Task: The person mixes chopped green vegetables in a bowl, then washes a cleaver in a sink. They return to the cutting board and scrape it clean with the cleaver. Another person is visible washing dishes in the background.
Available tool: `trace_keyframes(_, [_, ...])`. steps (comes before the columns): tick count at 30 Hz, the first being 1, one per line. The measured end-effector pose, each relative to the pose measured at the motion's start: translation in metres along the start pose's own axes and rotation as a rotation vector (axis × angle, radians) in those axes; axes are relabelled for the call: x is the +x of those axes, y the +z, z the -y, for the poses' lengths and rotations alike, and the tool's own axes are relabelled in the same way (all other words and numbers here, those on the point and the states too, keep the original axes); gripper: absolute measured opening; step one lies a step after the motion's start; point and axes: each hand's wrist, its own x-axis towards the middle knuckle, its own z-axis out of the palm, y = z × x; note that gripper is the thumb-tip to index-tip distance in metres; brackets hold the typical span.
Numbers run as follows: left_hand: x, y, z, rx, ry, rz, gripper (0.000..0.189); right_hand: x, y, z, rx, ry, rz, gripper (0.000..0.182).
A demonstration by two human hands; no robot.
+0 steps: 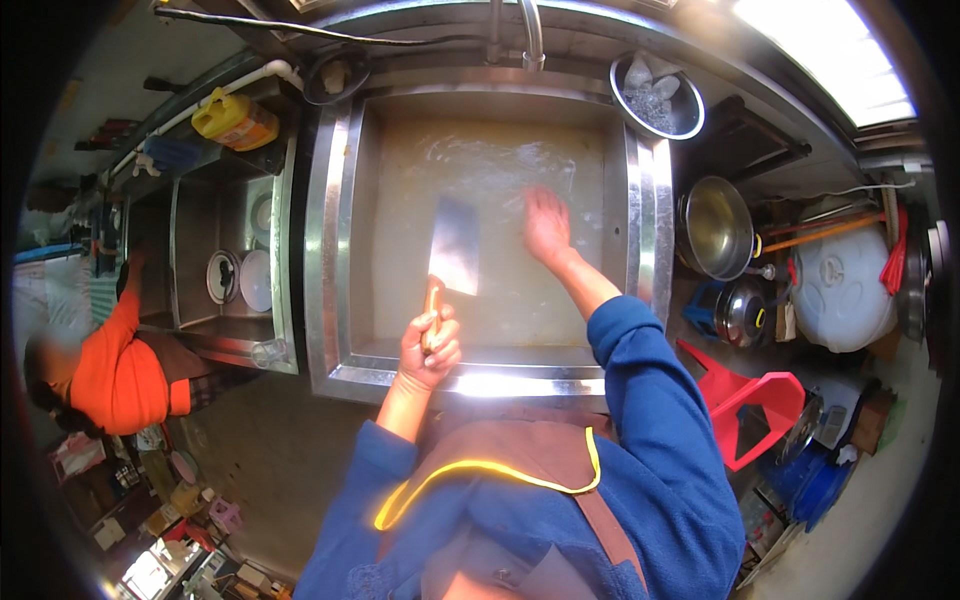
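My left hand (431, 345) grips the wooden handle of a cleaver (454, 247) near the front of a wide stainless steel sink (326, 300). The broad metal blade points away from me over cloudy water (510, 315) and reflects light. My right hand (546, 225) reaches back-down into the right half of the sink, at the water's surface. Its fingers stretch forward, a little apart and blurred, and no object shows in it. Streaks of foam or ripples (495, 157) lie beyond both hands.
A steel bowl (658, 96) sits at the sink's back right corner, a dark bowl (337, 75) at the back left. Above the back rim is a faucet (532, 37). Another person (124, 371) works at the left sink (225, 330). A red stool (750, 405) stands to my right.
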Motion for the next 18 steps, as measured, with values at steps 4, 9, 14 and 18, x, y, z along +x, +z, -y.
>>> trace_keyframes(4, [0.021,-0.009,0.002,-0.005,-0.051,-0.054,0.024,0.001,0.046,-0.009,0.416,0.138,0.321,0.063])
trace_keyframes(9, [0.011,-0.009,0.004,-0.008,-0.046,-0.046,0.024,-0.047,0.001,0.061,0.533,-0.57,0.205,0.061])
trace_keyframes(14, [-0.004,0.001,0.001,-0.005,-0.083,0.032,0.023,-0.04,-0.018,0.061,0.615,-0.482,0.211,0.059])
trace_keyframes(18, [-0.003,0.011,0.006,-0.038,-0.11,0.08,0.023,-0.015,-0.019,0.055,0.412,-0.297,0.143,0.065])
